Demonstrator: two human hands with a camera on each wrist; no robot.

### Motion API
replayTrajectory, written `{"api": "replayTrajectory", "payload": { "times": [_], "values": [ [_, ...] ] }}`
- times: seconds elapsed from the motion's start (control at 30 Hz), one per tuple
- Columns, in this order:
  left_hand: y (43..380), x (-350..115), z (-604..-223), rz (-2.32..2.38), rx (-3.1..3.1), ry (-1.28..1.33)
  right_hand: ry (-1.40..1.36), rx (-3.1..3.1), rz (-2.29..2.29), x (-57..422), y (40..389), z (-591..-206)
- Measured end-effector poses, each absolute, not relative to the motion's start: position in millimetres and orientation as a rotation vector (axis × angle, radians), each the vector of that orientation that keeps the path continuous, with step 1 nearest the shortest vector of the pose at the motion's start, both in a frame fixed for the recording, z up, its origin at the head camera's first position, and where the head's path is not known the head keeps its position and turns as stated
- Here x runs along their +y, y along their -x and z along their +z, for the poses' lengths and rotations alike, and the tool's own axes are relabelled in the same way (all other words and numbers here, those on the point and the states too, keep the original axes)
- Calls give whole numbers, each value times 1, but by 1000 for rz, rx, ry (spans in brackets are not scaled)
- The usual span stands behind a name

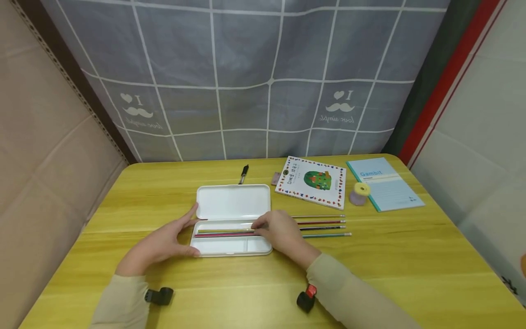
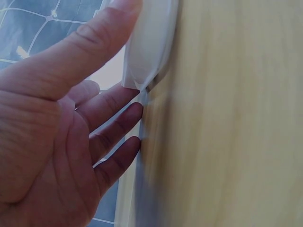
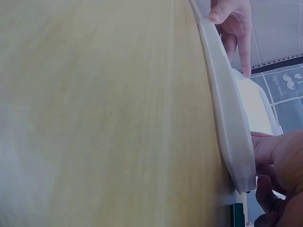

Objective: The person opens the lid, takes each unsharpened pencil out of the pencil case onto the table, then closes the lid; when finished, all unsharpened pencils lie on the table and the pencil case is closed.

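A white pencil case [image 1: 219, 247] lies with its lid [image 1: 233, 201] folded back. My left hand [image 1: 168, 241] holds its left end, the thumb at the near corner and the fingers toward the hinge. In the left wrist view the thumb lies along the case wall [image 2: 154, 42]. Inside the case, several pencils [image 1: 223, 233], one gold and others pink and dark, lie side by side. Over the right end, my right hand [image 1: 283, 232] pinches a pencil among them, its fingertips low in the tray. The pencils' right ends are hidden by that hand.
Several pencils [image 1: 322, 228] with erasers lie right of the case. Behind them are a picture book [image 1: 302, 187] overlapping a pinkish block [image 1: 276, 178], a yellow-lidded jar [image 1: 359, 194] and a blue notebook [image 1: 386, 185]. A black pen [image 1: 244, 172] lies beyond the lid.
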State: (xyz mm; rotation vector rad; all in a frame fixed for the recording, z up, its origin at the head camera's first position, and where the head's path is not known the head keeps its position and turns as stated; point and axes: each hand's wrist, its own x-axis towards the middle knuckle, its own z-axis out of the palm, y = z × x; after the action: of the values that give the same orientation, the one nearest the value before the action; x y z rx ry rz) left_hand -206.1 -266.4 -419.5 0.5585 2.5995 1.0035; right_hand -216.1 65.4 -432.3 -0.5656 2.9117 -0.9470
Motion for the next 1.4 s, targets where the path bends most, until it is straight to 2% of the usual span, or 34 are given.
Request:
{"api": "replayTrajectory", "payload": {
  "times": [0.33,0.57,0.8,1.07,1.4],
  "values": [
    [205,-267,-419,1015,2593,-537,505,2751,-1310,76,216,-430],
    [205,-267,-420,1023,2590,-536,601,2605,-1527,97,218,-427],
    [205,-267,-419,1012,2590,-551,720,2588,-1556,130,213,-426],
    [206,-269,-416,1006,2610,-558,635,2670,-1484,168,204,-423],
    [206,-269,-420,1025,2578,-546,655,2738,-1480,208,197,-422]
  ]
}}
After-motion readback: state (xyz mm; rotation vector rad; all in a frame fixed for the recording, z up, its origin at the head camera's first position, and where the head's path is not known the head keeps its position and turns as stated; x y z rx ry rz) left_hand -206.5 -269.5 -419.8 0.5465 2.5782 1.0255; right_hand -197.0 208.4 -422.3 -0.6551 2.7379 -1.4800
